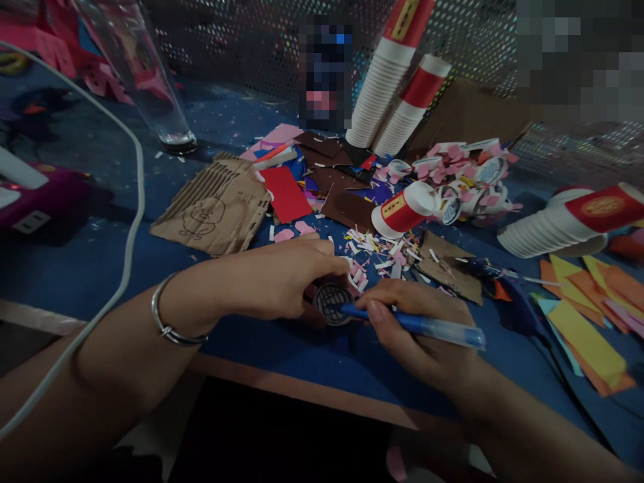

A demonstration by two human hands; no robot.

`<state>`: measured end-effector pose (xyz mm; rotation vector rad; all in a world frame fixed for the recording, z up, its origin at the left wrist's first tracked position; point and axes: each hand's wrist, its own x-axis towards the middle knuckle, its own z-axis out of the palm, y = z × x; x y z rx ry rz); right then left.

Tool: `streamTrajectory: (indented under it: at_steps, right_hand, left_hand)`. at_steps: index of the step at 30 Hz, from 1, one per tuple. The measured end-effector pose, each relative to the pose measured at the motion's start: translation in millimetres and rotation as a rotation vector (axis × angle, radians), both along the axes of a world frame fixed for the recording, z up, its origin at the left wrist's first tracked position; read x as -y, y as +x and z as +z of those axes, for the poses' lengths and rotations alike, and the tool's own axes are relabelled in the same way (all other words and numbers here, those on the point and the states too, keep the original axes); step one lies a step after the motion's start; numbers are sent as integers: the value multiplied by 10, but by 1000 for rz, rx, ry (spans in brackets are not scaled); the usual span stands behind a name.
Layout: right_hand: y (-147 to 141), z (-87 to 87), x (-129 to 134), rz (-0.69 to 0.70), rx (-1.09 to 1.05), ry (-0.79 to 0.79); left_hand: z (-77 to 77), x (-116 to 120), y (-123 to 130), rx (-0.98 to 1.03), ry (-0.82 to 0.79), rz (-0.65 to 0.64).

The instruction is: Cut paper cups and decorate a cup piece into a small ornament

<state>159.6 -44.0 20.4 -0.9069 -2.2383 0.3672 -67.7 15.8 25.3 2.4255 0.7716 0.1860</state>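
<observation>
My left hand, with a silver bracelet at the wrist, holds a small round piece near the table's front edge. Dark crossing lines cover the pale face of that piece. In my right hand is a blue pen with a clear end, its tip at the face of the round piece. Fingers of both hands are closed round what they hold. Just beyond them lie pink and white paper scraps.
Stacked paper cups lean at the back. Cut cups with pink pieces lie right of centre. Cardboard with a drawing, a clear tumbler, a glue gun, a white cable and coloured paper surround the hands.
</observation>
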Motion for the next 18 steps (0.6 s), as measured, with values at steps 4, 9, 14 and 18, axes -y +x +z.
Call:
streamTrajectory:
  at_steps: [4,9,14,18]
  right_hand:
    - [24,1,-22,-66,-26,12]
    - [43,-40,-10,-71,-74,22]
    - [3,18,17,18,-17,-15]
    - [9,9,3,-2,-33,5]
  left_hand:
    - [6,2,12,-10,2,19]
    - [-13,0,-8,3,-6,11]
    - [-9,-2,-23,-16,0,-3]
    - [9,-2,2,-23,-7,10]
